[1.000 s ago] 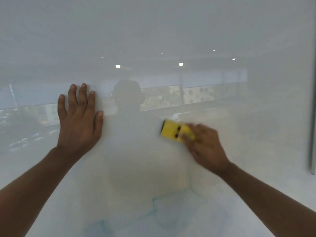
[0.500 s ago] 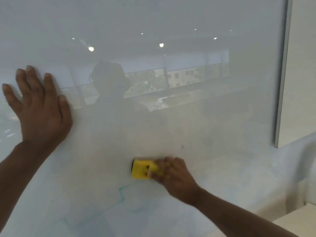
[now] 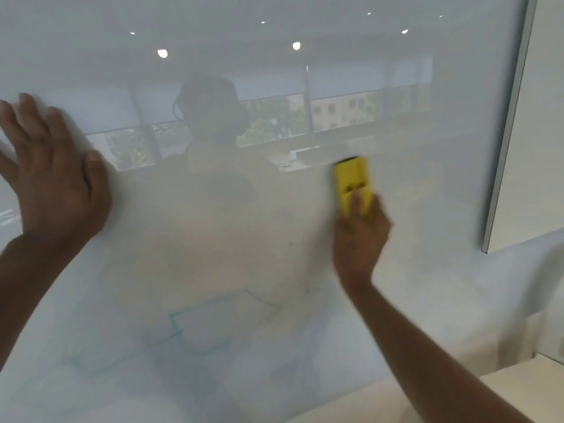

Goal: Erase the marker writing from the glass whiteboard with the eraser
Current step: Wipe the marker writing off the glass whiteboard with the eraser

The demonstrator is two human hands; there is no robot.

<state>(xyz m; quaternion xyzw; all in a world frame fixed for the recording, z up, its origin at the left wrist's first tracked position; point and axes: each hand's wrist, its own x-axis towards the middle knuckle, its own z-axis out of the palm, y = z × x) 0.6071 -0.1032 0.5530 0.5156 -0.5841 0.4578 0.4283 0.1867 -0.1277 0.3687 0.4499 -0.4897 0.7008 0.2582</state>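
Observation:
The glass whiteboard [image 3: 274,71] fills most of the view and reflects a room with windows. Faint teal marker lines [image 3: 213,325] form an angular outline low on the board, left of centre. My right hand [image 3: 360,233] grips the lower end of a yellow eraser [image 3: 352,181], which stands upright and pressed on the glass, right of centre and well above the teal lines. My left hand [image 3: 52,178] lies flat on the board at the far left, fingers spread, holding nothing.
The board's metal right edge [image 3: 512,123] runs down the right side, with a white wall [image 3: 546,132] beyond it. A pale ledge or surface [image 3: 518,389] shows at the bottom right corner.
My right hand has swept the eraser up and to the right, turning it from lying sideways to upright. The view has shifted, and my left hand stays on the glass.

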